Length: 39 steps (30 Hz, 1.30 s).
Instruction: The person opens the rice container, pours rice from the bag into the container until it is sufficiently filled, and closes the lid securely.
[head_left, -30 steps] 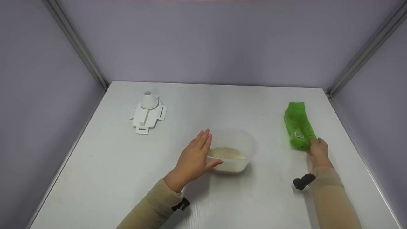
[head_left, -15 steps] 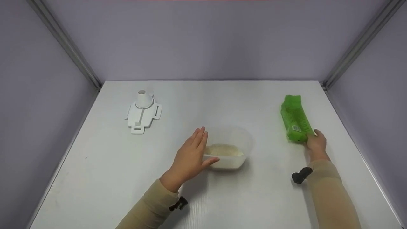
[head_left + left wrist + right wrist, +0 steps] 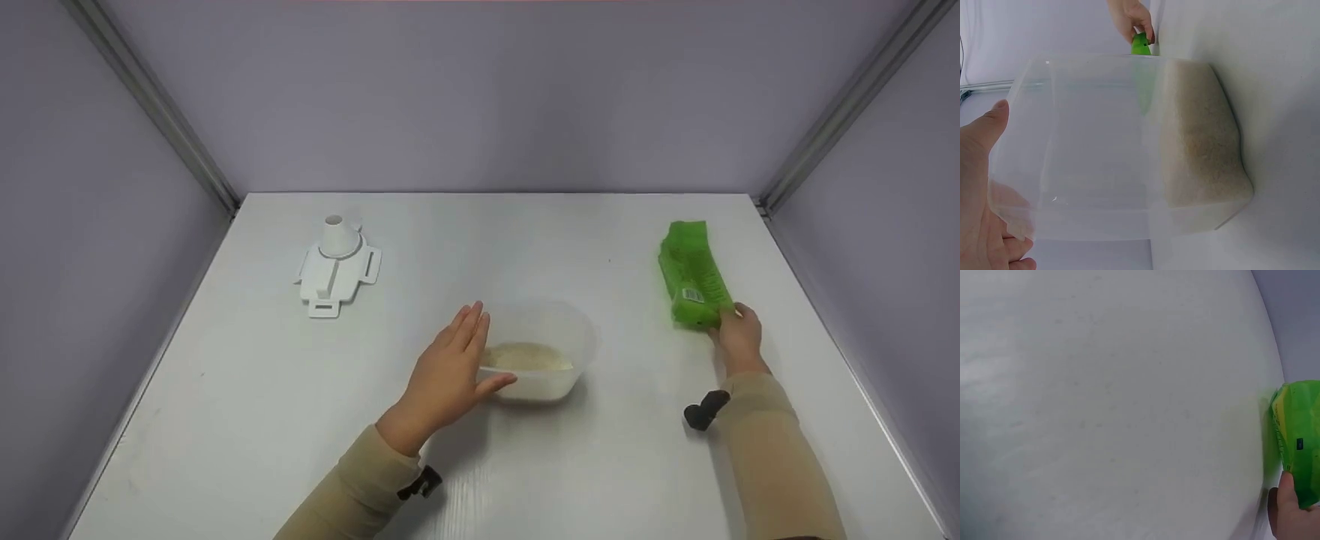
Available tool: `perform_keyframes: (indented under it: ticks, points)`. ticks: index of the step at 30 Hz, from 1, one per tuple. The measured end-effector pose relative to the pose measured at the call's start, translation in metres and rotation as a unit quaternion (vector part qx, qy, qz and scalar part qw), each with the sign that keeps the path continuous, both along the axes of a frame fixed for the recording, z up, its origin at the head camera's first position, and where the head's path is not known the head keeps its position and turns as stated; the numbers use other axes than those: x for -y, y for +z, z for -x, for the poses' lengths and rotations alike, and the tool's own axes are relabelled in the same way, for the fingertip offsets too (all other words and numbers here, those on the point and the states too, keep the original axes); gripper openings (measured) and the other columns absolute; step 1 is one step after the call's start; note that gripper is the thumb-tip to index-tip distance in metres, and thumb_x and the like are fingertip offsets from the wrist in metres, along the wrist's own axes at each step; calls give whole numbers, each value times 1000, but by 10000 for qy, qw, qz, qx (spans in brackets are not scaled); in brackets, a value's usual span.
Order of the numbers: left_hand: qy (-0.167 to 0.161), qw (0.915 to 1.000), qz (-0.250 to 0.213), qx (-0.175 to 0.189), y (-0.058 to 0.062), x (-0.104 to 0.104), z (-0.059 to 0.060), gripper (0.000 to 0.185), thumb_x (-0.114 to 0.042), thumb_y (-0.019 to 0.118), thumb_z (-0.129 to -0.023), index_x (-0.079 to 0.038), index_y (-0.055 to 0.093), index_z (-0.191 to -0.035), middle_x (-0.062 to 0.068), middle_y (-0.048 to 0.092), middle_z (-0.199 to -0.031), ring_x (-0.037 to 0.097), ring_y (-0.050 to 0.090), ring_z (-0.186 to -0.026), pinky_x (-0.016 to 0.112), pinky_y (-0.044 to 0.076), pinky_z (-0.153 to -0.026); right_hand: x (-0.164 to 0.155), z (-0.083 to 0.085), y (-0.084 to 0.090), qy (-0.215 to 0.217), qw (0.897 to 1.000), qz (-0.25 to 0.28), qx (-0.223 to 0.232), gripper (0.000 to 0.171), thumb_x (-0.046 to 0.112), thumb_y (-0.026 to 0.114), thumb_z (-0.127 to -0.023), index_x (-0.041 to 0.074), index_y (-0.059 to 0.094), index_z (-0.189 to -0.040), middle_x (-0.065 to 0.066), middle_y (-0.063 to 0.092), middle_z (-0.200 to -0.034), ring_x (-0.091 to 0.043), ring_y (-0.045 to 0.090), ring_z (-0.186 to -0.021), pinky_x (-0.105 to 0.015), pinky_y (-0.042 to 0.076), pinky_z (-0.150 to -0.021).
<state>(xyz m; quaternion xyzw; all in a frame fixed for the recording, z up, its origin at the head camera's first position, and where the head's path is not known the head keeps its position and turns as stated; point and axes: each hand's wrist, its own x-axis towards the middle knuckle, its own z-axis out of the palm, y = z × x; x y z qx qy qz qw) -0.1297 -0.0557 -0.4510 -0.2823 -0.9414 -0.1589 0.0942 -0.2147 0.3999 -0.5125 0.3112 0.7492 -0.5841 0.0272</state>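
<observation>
My left hand (image 3: 446, 375) rests against the left side of a clear plastic container (image 3: 559, 330), fingers straight and thumb spread along the near side. Pale grain, like rice (image 3: 1202, 135), fills the container's lower part in the left wrist view. At the right, my right hand (image 3: 741, 337) pinches the near end of a green plastic packet (image 3: 694, 274) with a barcode label. The packet lies lengthwise away from me. In the right wrist view only part of the packet (image 3: 1303, 433) shows, with the thumb on its near edge.
A white plastic piece (image 3: 319, 289) with slotted tabs and an upright cone lies at the back left of the white table (image 3: 225, 420). Grey panels (image 3: 480, 97) stand behind the table and at both sides.
My right hand has shifted slightly left and away, with the green packet still pinched. The head view has moved a little. The left hand stays at the container.
</observation>
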Motion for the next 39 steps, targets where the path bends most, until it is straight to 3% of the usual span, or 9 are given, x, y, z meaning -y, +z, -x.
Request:
perform_keyframes:
  ticks: [4,13,21,31,39]
  points:
    - [0,10000,-18,-5,-1,-1,1,90,-66,40,-87,5,30,-143,17,24,-150,28,20,-139,40,25,-109,-3,1,2,37,10000,-61,16,62,28,29,-100,7,-2,-149,-18,1,-154,-30,14,-138,-30,33,-103]
    - [-28,9999,-39,-127,2,-1,2,90,-65,42,-87,5,30,-142,18,26,-149,29,21,-138,41,26,-108,-4,4,13,-98,9999,-83,-31,65,33,29,-99,6,-1,-149,-17,5,-154,-28,18,-138,-31,33,-104]
    - [-44,9998,-88,-163,3,1,4,89,-64,45,-87,5,31,-142,18,26,-149,29,22,-138,42,28,-107,-5,-2,12,587,9957,-695,147,70,39,28,-99,1,-6,-147,-23,-1,-153,-37,8,-139,-43,16,-111]
    - [-69,9997,-53,-249,2,0,3,89,-63,44,-88,7,31,-141,19,26,-149,29,21,-138,39,25,-109,2,-13,15,908,9893,-1140,-117,72,40,30,-99,2,-8,-147,-23,-7,-152,-38,-2,-139,-49,10,-111]
    - [-53,9999,-47,-80,0,0,0,90,-65,43,-87,6,30,-142,18,25,-150,29,21,-138,40,24,-109,16,-30,17,912,9837,-1500,-395,71,38,34,-99,3,-3,-148,-21,-6,-153,-36,-6,-139,-50,4,-111]
